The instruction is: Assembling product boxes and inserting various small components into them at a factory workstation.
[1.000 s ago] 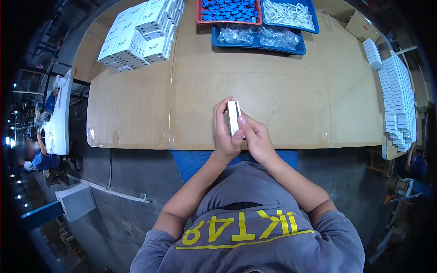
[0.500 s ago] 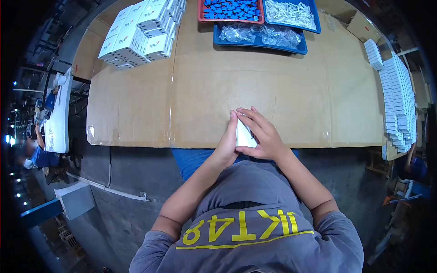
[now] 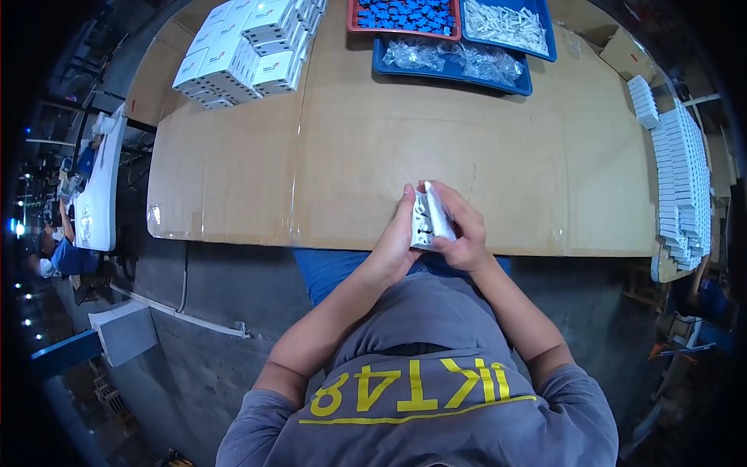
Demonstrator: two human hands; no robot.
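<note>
At the near edge of the cardboard-covered table, both hands met around a small white plastic part with dark openings on its face. Left hand gripped it from the left side, fingers curled up along its edge. Right hand clasped it from the right, fingers wrapped over the top and back. The part sat just above the table edge, held clear of the surface as far as the view showed, tilted slightly, openings facing the camera. What the openings were was too small to tell

Far left of the table: a stack of white cardboard boxes, packed in rows, well apart from the hands. Far centre: a red tray of small blue pieces, beside it a blue tray of small white pieces, and just in front of both a blue tray of clear plastic bags. Along the right edge: a long row of flat white parts stacked edge to edge, with a shorter stack just beyond it

The middle of the table between hands and trays was bare cardboard under clear tape. Person wore a grey shirt with yellow print. Another person sat at a white bench far to the left, well apart
</note>
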